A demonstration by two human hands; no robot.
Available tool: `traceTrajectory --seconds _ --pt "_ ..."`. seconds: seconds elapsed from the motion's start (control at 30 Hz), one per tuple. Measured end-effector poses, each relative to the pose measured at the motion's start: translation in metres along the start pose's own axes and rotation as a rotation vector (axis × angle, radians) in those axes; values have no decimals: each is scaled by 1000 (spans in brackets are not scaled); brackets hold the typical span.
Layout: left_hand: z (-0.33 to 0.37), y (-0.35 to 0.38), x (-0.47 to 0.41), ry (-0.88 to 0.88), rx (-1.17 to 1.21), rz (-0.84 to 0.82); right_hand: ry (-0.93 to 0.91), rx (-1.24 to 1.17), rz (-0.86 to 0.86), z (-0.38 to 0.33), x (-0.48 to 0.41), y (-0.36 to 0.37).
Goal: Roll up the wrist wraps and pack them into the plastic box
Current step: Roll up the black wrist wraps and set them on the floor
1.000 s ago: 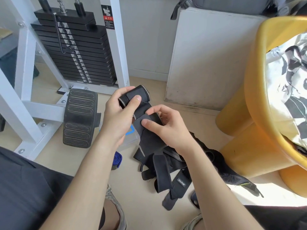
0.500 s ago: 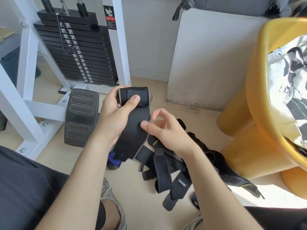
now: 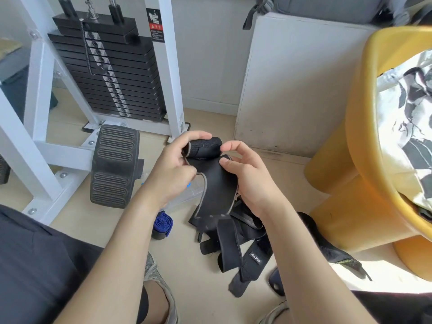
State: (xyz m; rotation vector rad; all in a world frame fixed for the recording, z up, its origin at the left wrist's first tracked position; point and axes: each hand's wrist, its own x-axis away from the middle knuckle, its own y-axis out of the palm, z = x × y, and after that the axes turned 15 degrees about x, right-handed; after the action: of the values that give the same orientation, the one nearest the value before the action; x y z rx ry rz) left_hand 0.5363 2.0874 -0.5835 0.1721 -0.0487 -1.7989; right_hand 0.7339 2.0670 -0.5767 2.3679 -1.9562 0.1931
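A black wrist wrap (image 3: 214,183) with grey edging hangs between both hands, its top end coiled into a small roll. My left hand (image 3: 174,169) grips the left side of that roll. My right hand (image 3: 245,174) pinches the right side with thumb and fingers. The wrap's loose tail drops toward a pile of black wraps (image 3: 236,244) on the floor. A clear plastic box (image 3: 184,195) lies on the floor behind my left wrist, mostly hidden. A rolled blue wrap (image 3: 162,224) sits beside it.
A white weight machine frame (image 3: 39,146) with a black weight stack (image 3: 109,73) and a black foot pad (image 3: 113,164) stands at left. A yellow plastic stool (image 3: 364,160) holding patterned cloth fills the right. A white board (image 3: 292,85) leans behind.
My right hand has come up from the wrap's middle to the rolled end and now pinches it. The roll has shifted right, toward the middle.
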Motion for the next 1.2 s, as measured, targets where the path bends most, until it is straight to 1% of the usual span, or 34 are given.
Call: traceTrajectory --seconds 0.1,0.27,0.3,0.43,0.53,0.6,0.63,0.73,0.77,0.83,0.9,0.97,1.0,1.03,1.1,1.13,1.2 --pt "-5 10 1 86 -156 -46 44 -93 9 -1 -1 -4" --pt "-8 14 -5 225 -298 6 109 -277 43 -7 -4 -11" --pt "-8 13 -5 207 -306 -10 113 -316 49 -9 -4 -14" --pt "-8 14 -2 4 -292 -32 87 -409 68 -8 -7 -32" --pt "-8 16 -2 -94 -247 -79 7 -298 99 -3 -9 -39" --pt "-7 18 -2 -140 -161 -160 -32 -178 125 6 -9 -41" --pt "-7 19 -1 -165 -103 -190 -21 -112 172 10 -9 -42" --pt "-5 21 -2 -227 77 -177 165 34 387 19 -12 -39" --pt "-4 22 -3 -232 122 -159 237 68 422 19 -13 -36" --pt "-2 23 -4 -206 166 -147 338 101 409 19 -15 -31" --pt "-1 27 -4 -163 139 -138 396 39 310 15 -14 -23" --pt "0 32 -3 -115 82 -96 405 -44 181 11 -11 -15" --pt "0 34 -3 -86 33 -66 401 -70 168 8 -9 -11" --pt "-1 36 -3 -56 -34 -37 399 -95 205 4 -9 -8" --pt "-1 39 -1 -10 -146 -10 391 -81 359 2 -12 -5" --pt "-1 41 1 17 -196 -15 380 -7 433 3 -14 -4" --pt "-5 49 5 102 -331 -23 334 245 550 5 -16 -4"
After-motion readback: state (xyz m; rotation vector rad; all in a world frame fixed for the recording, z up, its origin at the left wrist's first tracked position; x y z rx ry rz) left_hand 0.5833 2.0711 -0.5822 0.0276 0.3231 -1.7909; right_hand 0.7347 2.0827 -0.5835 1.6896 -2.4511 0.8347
